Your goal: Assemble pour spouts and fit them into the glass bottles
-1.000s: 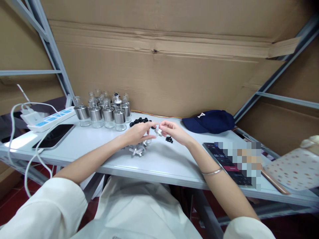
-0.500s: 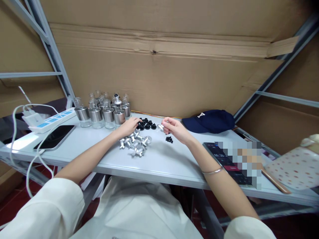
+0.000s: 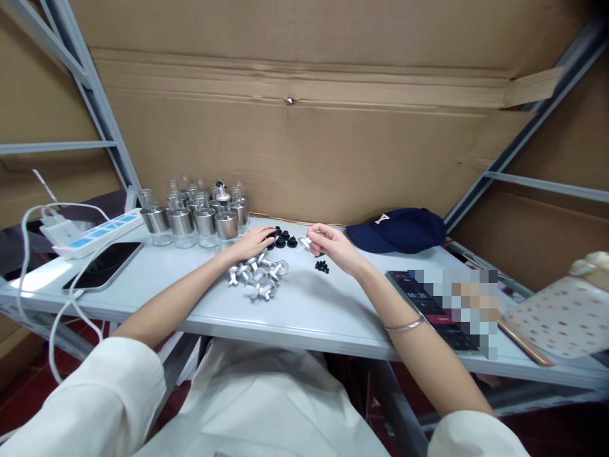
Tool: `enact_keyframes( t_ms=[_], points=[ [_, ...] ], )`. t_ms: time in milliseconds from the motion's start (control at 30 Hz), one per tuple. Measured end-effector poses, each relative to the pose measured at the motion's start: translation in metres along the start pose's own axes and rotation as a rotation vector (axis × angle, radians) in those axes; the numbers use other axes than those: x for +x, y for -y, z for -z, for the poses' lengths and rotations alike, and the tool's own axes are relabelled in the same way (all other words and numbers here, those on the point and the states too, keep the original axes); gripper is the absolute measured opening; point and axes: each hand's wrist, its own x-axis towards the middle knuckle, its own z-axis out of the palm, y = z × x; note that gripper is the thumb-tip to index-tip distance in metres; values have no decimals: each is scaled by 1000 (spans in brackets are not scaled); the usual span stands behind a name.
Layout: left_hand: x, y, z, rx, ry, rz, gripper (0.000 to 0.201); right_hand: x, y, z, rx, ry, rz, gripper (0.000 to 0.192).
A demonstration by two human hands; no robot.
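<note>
The fingers [image 3: 318,236] of the right hand [image 3: 333,249] pinch a small silver cap [image 3: 305,242] and hold it just above the bench [image 3: 309,311]. The fingers of the left hand [image 3: 253,244] curl down over the black rings [image 3: 284,240] at the back of the bench. They touch the pile. I cannot tell if they hold a ring.

Just in front of the left hand lies a heap of silver caps [image 3: 257,277]. They lie on their sides, all mixed up. A few tiny black bits [image 3: 322,266] sit near the right wrist. The two hands are close together, with the silver cap between them.

Behind the left hand stands a bunch of small glass bottles [image 3: 197,212] with shiny silver bands. They stand upright in rows.

At the left end of the bench lies a dark phone [image 3: 103,264] with its screen up. A white power strip [image 3: 92,231] lies behind it, and a white cord [image 3: 28,254] loops over the edge.

To the right of the hands sits a dark blue hat [image 3: 397,230]. Nearer to the person lies another phone [image 3: 428,308], partly blurred out. A box with dots [image 3: 556,317] rests at the far right. A thin silver bangle [image 3: 404,327] goes around the right arm. A big brown cardboard wall [image 3: 304,139] stands behind the bench.
</note>
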Motion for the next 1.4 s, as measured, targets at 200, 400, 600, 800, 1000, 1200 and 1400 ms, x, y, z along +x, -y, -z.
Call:
enact_keyframes(
  t_ms=[200,400,600,800,1000,1200,1400],
  points=[
    [1,4,-2,22,-47,37,56,-1,2,-1,15,5,0,36],
    [2,6,0,-14,-154,30,47,0,3,-1,20,-7,-2,36],
    [3,2,3,-34,-225,114,30,0,3,-2,12,-20,-6,36],
    [7,3,2,2,-270,133,12,1,0,0,14,-31,13,35],
    [8,3,5,-21,-334,72,12,2,-1,1,18,-35,23,34],
    [-11,-21,16,-168,-485,-143,18,2,0,2,29,-66,35,30],
    [-32,-58,12,-356,-370,-294,18,0,0,-2,-66,35,-58,18]
  ],
)
